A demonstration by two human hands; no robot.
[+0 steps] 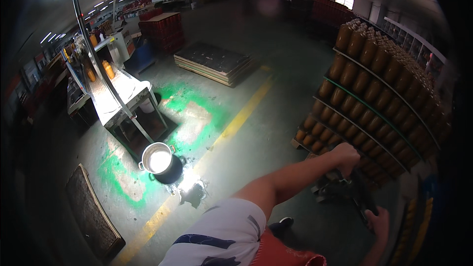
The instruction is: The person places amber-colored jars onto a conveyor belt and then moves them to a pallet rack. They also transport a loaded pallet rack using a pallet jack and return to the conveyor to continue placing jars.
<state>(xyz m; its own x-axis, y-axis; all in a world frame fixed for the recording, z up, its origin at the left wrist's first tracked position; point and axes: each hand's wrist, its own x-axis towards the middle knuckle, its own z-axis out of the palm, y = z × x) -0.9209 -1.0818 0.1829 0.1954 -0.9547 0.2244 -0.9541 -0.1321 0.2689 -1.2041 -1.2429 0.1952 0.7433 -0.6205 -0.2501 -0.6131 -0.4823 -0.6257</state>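
My left hand (346,157), its arm stretched out to the right, is closed around the upper end of a dark handle (362,194), which looks like that of a pallet truck. Lower down, at the right, my right hand (378,222) grips the handle's other end. Dark machine parts (327,187) show dimly beside the handle; shadow hides most of their shape. Just beyond my hands rises a tall stack of filled brown bottles (369,93), in layers parted by thin sheets.
A steel pot (157,159) stands on the floor by a wet patch (191,192). Left of it are a lit worktable (123,88) with bottles and a leaning board (93,212). Farther off lie stacked flat boards (212,61) and red crates (161,30). A yellow line (246,111) crosses the floor.
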